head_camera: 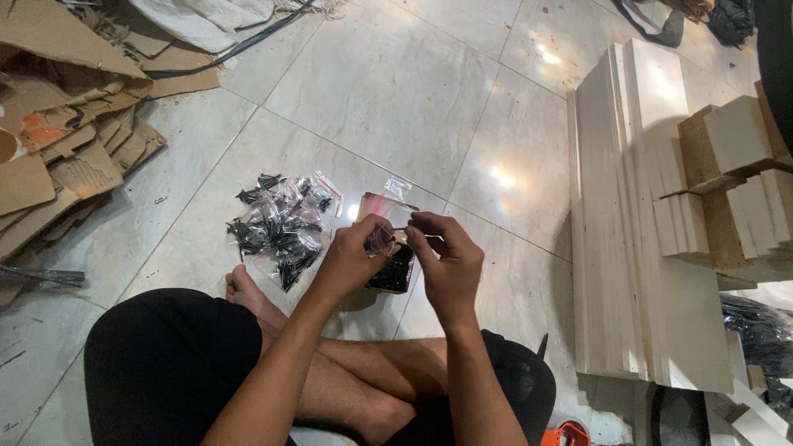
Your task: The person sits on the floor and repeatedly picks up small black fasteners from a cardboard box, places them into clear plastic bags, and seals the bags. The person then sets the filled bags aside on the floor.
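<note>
I sit cross-legged on a tiled floor. My left hand [357, 250] and my right hand [443, 256] meet in front of me, both pinching a small clear plastic bag [382, 239] between the fingertips. Just below the hands, a dark pile of black screws [391, 272] lies on the floor. More empty clear bags with red strips [387, 201] lie just beyond the hands. To the left is a heap of small bags filled with black screws [281, 223].
Torn cardboard [66, 116] is piled at the left. Stacked white wooden panels [636, 215] and blocks [735, 165] stand at the right. A black cable [239, 45] and white sacks lie at the top. An orange tool [566, 434] shows at the bottom edge.
</note>
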